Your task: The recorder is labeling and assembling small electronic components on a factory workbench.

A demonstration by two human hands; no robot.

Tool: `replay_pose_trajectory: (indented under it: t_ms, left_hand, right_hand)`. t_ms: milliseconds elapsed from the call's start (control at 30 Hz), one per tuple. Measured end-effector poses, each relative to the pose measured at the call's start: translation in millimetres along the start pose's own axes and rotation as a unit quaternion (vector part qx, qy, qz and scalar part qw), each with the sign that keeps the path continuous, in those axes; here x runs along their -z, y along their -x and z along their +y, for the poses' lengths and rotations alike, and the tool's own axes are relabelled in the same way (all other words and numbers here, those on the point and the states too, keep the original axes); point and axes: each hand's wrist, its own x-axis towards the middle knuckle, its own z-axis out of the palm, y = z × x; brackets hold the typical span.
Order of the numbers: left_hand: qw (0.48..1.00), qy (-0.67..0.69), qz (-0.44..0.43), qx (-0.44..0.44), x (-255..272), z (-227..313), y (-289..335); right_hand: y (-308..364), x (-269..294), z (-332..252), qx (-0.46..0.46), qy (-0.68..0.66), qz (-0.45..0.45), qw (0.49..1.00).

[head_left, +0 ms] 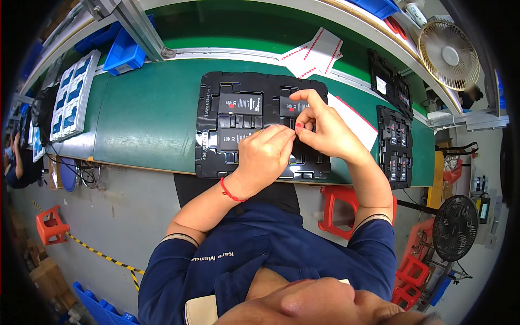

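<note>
A black moulded plastic tray (pixel 208 167) lies on the green bench in front of me. Flat black battery packs (pixel 238 103) with printed faces and small red marks sit in its recesses. Over the tray's middle, the fingertips of both hands meet. My right hand (pixel 331 129) pinches a small red piece (pixel 298 125), which looks like a sticker, between thumb and finger. Bent fingers of my left hand (pixel 264 155) are pressed together against that spot; whatever they grip is hidden. This hand and wrist cover part of the tray's lower compartments.
White sheets with rows of red marks (pixel 319 54) lie behind the tray, and another sheet (pixel 357 125) to its right. More loaded black trays (pixel 394 146) stand at the right. A white tray (pixel 72 97) with blue pieces and a blue bin (pixel 123 56) are leftward.
</note>
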Motion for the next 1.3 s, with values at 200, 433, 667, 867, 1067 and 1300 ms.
replay_pose_trajectory:
  t_ms: [200, 433, 667, 867, 1067, 1300]
  left_hand:
    - [1.000, -0.002, 0.005, -0.013, 0, 0, 0]
    - [0.999, -0.007, 0.012, -0.031, 0, -2, 1]
    - [0.999, -0.012, 0.002, -0.033, 1, -1, 0]
    - [0.999, -0.014, 0.000, -0.032, 1, -2, 0]
    - [1.000, -0.011, 0.007, -0.025, 0, -1, 0]
    - [0.999, -0.025, 0.003, -0.047, 0, -4, 4]
  right_hand:
    - [8, -4, -10, 0.039, 0.147, 0.049, 0.987]
    - [22, 5, -21, 0.147, 0.275, 0.155, 0.938]
    - [23, -4, -24, 0.220, 0.331, 0.078, 0.914]
    - [19, -8, -18, 0.252, 0.359, 0.093, 0.894]
    - [17, -10, -13, 0.273, 0.363, 0.094, 0.886]
    - [16, -23, 3, 0.279, 0.398, 0.097, 0.869]
